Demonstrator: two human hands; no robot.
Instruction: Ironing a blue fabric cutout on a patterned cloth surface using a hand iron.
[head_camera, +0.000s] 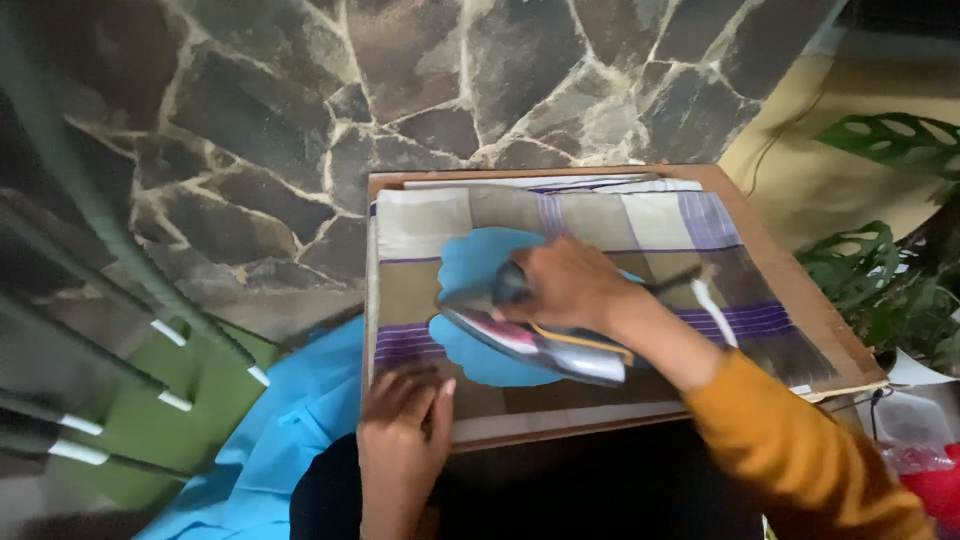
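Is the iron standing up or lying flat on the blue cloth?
Lying flat. The iron rests soleplate-down on the blue cloth, gripped by the right hand.

The cloth (470, 270) under the iron (545, 345) was sky blue. The iron was silver with pink. The padding sheet (640, 225) was beige and brown, striped in purple. The sleeve (800, 450) was mustard orange.

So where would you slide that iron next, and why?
Probably toward the near left edge of the blue fabric. The right hand holds the iron over its middle and right part, while the left hand presses flat on the striped cloth at the near edge, seemingly steadying things there.
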